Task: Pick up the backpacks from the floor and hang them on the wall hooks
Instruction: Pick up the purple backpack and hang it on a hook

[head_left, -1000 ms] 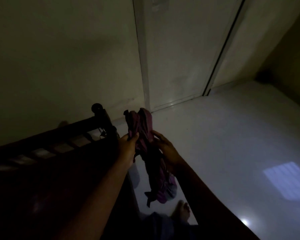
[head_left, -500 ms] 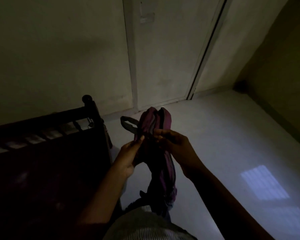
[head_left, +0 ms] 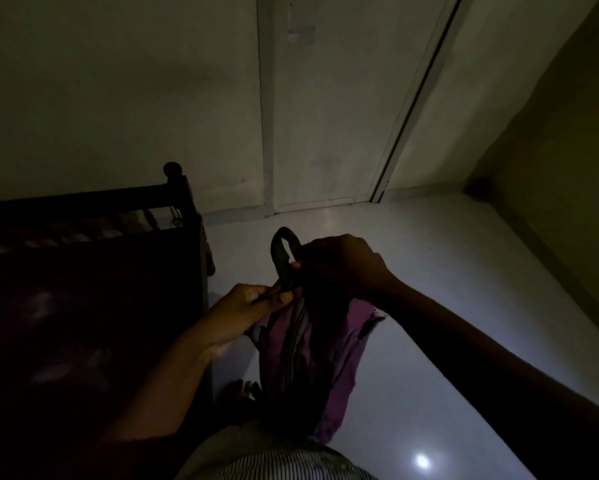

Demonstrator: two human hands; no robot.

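Observation:
A purple backpack (head_left: 311, 355) hangs limp in front of me, off the floor, in a very dim room. Its dark top loop (head_left: 282, 252) sticks up between my hands. My right hand (head_left: 339, 265) grips the top of the pack beside the loop, fingers curled over it. My left hand (head_left: 253, 308) pinches the fabric just under the loop's base. No wall hooks show in this view.
A dark wooden bed frame (head_left: 124, 202) with a round knobbed post (head_left: 173, 169) fills the left side. A closed pale door (head_left: 329, 109) stands ahead in the wall. The glossy light floor (head_left: 447, 271) stretches to the right. My bare foot (head_left: 237, 389) shows below the pack.
The pack has dropped lower and nearer to me. My right hand has moved up over the top beside the loop, which now stands upright. The view has tilted slightly.

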